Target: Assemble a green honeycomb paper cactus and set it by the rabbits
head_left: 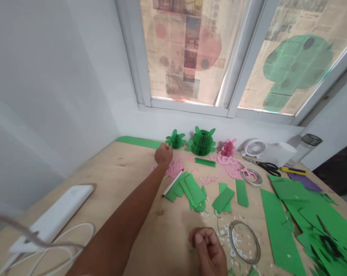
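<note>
My left hand [163,154] reaches to the back of the table, its fingers closed. It is right beside a small green honeycomb paper figure [175,140] with leaf-like flaps; whether it grips a flap is hidden. Below it lies a heap of pink paper cutouts [173,167]. Close to me, my right hand [208,249] is curled with thumb and fingers together, and what it holds, if anything, is too small to make out. A roll of clear tape [257,245] lies to its right. Green paper rectangles [192,189] and a white marker [172,184] lie between the hands.
A larger green honeycomb figure [202,143] and a pink one [227,147] stand by the wall. At right are a white fan [254,147], black-handled scissors [267,166], a yellow cutter [293,170] and green sheets [279,230]. A white power strip [54,216] with cables lies left.
</note>
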The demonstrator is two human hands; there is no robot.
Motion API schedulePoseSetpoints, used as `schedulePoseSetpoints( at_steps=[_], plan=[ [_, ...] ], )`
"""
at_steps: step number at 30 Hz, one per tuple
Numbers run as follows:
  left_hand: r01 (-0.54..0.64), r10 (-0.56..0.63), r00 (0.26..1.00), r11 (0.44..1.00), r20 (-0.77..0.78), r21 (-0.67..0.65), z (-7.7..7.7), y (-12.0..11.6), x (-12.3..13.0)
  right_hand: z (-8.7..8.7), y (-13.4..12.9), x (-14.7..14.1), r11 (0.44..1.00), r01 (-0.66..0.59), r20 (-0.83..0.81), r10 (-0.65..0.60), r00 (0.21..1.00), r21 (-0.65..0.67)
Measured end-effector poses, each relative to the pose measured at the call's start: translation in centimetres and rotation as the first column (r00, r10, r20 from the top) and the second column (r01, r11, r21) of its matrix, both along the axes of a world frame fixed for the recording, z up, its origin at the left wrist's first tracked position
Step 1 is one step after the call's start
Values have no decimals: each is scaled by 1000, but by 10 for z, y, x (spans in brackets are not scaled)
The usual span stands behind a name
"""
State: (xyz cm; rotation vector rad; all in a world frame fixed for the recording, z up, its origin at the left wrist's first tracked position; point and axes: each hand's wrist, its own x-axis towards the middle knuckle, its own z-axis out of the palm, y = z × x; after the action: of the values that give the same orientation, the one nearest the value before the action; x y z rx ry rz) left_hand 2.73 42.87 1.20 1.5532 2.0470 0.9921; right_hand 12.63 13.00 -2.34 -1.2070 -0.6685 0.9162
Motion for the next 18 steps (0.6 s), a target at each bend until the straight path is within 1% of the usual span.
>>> schedulePoseSetpoints(
  at_steps=[3, 6, 9, 11, 13, 15, 17, 18],
  plan=[
    [25, -35, 993, 996, 109, 91, 9, -24, 7, 5, -3, 0, 1000, -31, 9, 31, 999, -4],
    [76, -117, 965, 981, 234, 176, 18, -57, 20, 10, -6, 0, 998, -68, 0, 68, 998, -9],
    [158, -235, 904, 960, 357, 233, 28, -99, 30, 13, -6, 2, 993, -117, -5, 117, 993, -7],
    [213, -305, 853, 944, 424, 252, 34, -131, 30, 12, -5, 4, 993, -112, -4, 113, 994, 24],
    [261, -360, 807, 929, 468, 265, 37, -165, 24, 9, -4, 6, 995, -86, 23, 85, 996, 46],
    [299, -398, 773, 915, 493, 270, 38, -200, 12, 6, -3, 8, 996, -73, 42, 70, 997, 58],
    [364, -446, 725, 895, 526, 257, 33, -234, -4, 6, -2, 9, 994, -65, 31, 62, 998, 82],
    [375, -446, 718, 895, 535, 242, 28, -251, -13, 8, -2, 10, 994, -61, 23, 59, 998, 94]
  ],
)
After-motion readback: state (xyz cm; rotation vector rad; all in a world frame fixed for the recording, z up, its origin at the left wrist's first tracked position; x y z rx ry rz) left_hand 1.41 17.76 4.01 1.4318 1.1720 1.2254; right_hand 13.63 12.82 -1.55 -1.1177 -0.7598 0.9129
